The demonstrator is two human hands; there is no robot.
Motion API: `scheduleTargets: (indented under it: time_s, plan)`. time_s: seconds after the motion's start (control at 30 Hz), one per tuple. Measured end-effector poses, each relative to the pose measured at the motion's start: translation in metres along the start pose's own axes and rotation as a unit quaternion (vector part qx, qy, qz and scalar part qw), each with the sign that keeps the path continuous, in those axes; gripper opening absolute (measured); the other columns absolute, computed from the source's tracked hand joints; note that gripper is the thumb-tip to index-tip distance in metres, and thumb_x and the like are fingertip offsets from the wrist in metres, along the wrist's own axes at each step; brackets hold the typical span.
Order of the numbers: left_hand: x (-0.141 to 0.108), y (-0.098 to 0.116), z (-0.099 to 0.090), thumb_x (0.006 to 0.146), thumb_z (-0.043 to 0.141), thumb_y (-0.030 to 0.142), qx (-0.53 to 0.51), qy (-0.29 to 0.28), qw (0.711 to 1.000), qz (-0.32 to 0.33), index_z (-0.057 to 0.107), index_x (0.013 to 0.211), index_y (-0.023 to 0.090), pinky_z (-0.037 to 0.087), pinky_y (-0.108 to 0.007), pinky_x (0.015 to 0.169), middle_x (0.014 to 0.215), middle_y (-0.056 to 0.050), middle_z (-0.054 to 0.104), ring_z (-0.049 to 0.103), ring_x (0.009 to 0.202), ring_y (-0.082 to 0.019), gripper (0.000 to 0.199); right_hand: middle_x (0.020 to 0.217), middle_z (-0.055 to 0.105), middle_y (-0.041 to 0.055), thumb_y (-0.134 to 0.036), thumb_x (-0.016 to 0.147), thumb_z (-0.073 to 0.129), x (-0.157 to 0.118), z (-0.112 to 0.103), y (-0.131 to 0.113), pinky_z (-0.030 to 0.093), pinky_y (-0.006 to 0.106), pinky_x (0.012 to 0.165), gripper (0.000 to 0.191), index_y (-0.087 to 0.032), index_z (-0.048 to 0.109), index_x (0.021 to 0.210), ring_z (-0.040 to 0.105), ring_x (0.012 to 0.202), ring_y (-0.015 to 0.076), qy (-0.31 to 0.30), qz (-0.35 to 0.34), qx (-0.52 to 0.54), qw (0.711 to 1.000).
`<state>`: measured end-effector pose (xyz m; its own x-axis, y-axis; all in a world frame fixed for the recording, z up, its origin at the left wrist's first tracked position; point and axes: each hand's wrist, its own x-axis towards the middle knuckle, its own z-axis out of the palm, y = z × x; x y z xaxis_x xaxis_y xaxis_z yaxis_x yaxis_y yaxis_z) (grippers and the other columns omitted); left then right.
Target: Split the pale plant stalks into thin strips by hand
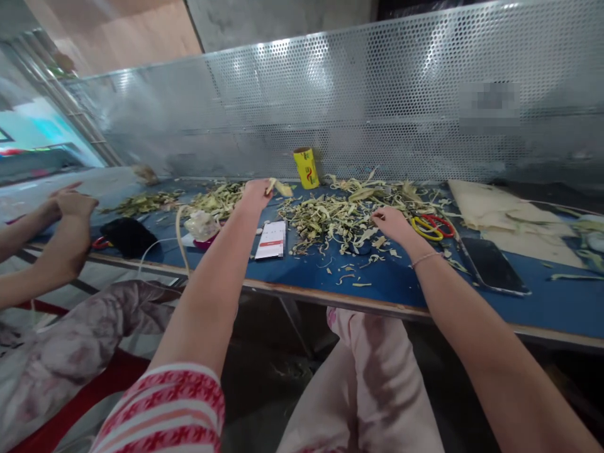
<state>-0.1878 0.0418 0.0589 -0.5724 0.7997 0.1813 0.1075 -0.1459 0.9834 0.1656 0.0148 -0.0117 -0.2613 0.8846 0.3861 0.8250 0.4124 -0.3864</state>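
My left hand point(257, 191) is raised at the back of the blue table, its fingers closed on a pale yellow dried plant strip point(282, 188) that sticks out to the right. Between my hands spreads a loose heap of dried, shredded plant pieces point(325, 217). At the heap's right edge is my right hand point(392, 224), fingertips pinched together; whatever lies between them is too small to make out. Scissors with yellow and red handles point(427, 228) lie just right of that hand. A phone with a lit screen point(272, 240) lies below my left hand.
A dark phone point(493, 265) and a brown paper sheet point(512, 220) lie at right. A yellow cylinder point(306, 168) stands before the perforated metal panel point(406, 94). Further plant pieces point(214, 200) and a black object point(127, 238) are at left, near another person's hands point(75, 201).
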Motion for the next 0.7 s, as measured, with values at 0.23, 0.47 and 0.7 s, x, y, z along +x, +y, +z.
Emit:
scheduleTargets:
  time_s: [0.23,0.47,0.7]
  plan:
    - [-0.077,0.019,0.08,0.076,0.059,0.006,-0.203,-0.32,0.925,-0.022,0.065,0.082,0.014,0.045,-0.018,0.051,0.069,-0.003,0.061,0.053,0.052,-0.005,0.012,0.096,0.07,0.0078,-0.03,0.088,0.048,-0.001,-0.005,-0.012,0.052,0.028,0.077,0.022,-0.016,0.064,0.097,0.064,0.086,0.0152,0.037,0.076,0.326,0.942]
    - [-0.141,-0.003,0.141,0.067,0.07,0.017,-0.08,-0.474,0.877,0.012,0.065,0.093,0.014,0.049,-0.023,0.059,0.071,-0.003,0.063,0.061,0.064,-0.012,0.026,0.104,0.065,0.0063,-0.049,0.087,0.047,0.004,-0.009,-0.014,0.053,0.023,0.074,0.032,-0.019,0.053,0.098,0.063,0.092,0.0129,0.178,0.126,0.504,0.836]
    - [-0.143,-0.011,0.154,0.06,0.073,0.015,0.013,-0.401,0.904,0.148,0.063,0.075,0.014,0.045,-0.022,0.064,0.068,-0.001,0.062,0.057,0.065,-0.011,0.018,0.087,0.065,0.0023,-0.029,0.081,0.053,0.005,-0.004,-0.009,0.052,0.022,0.065,0.013,-0.018,0.056,0.087,0.06,0.072,0.0113,0.158,0.137,0.465,0.86]
